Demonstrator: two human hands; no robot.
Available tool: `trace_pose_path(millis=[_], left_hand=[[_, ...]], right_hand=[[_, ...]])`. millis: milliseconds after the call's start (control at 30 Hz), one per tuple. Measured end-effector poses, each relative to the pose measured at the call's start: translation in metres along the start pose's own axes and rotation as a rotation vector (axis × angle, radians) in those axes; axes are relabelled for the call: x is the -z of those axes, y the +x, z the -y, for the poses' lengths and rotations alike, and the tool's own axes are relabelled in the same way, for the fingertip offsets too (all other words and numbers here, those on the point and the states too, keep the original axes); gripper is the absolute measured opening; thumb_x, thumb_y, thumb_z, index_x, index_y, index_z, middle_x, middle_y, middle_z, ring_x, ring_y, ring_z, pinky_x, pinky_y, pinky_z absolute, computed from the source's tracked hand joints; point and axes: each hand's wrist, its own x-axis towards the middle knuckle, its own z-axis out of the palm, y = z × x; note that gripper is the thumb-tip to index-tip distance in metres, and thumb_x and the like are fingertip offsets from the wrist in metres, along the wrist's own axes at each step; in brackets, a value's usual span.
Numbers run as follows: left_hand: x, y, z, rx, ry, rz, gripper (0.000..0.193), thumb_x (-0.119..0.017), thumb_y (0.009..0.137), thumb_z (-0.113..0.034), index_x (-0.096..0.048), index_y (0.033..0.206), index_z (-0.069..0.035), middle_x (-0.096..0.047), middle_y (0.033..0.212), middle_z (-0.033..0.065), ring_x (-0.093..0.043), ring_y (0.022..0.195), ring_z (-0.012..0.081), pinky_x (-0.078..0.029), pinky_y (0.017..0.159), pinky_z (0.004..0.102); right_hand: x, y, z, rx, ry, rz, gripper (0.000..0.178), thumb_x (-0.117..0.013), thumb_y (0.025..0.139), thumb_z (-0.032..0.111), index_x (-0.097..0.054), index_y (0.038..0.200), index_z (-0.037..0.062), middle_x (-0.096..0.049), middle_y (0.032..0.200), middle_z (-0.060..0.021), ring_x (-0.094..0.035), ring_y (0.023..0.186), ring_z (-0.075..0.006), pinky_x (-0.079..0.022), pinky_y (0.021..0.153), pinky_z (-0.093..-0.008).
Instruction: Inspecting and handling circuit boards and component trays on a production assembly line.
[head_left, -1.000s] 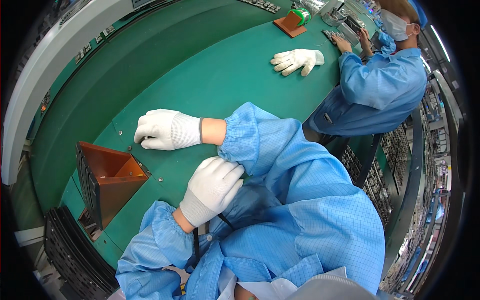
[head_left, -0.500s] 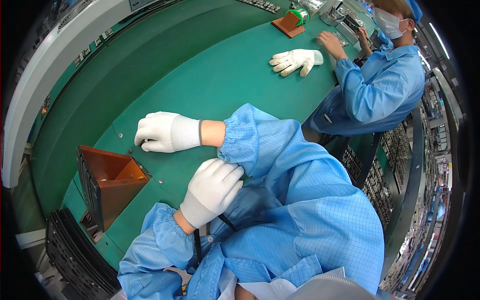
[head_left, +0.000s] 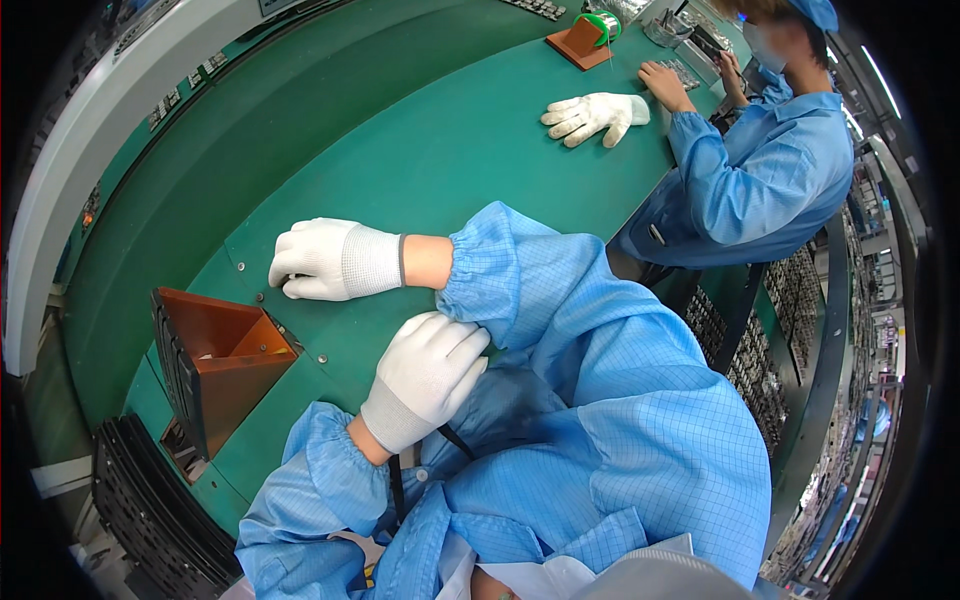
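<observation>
The blue, finely checked cloth right sleeve [head_left: 560,285], creased and gathered at its cuff, extends over the flat green workbench [head_left: 420,170]. The white-knit-gloved left hand [head_left: 428,370], fingers half curled, meets its near edge; whether it grips cloth I cannot tell. The white-knit-gloved right hand [head_left: 320,260] lies loosely curled on the bench, palm hidden, contents undeterminable.
</observation>
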Motion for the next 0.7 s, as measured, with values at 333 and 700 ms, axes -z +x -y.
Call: trace_pose_path(millis=[333, 700], left_hand=[[0.0007, 0.0020, -0.0002, -0.013, 0.008, -0.017, 0.028, -0.073, 0.084, -0.014, -0.069, 0.109, -0.002, -0.068, 0.105, 0.0126, -0.065, 0.100, 0.0311, -0.050, 0.097, 0.0437], [0.0011, 0.0031, 0.0000, -0.017, 0.004, -0.019, 0.027, -0.074, 0.084, -0.013, -0.068, 0.108, -0.002, -0.068, 0.104, 0.0122, -0.065, 0.098, 0.0310, -0.050, 0.096, 0.0439]], right_hand=[[-0.0004, -0.0011, -0.0005, 0.021, 0.007, -0.035, 0.016, -0.065, 0.094, 0.023, -0.074, 0.101, 0.0112, -0.066, 0.099, -0.0081, -0.064, 0.095, -0.0277, -0.054, 0.088, -0.0411], [-0.0013, -0.0011, 0.0000, 0.007, 0.000, -0.029, 0.016, -0.065, 0.093, 0.022, -0.075, 0.100, 0.0108, -0.067, 0.099, -0.0076, -0.064, 0.095, -0.0271, -0.054, 0.088, -0.0406]])
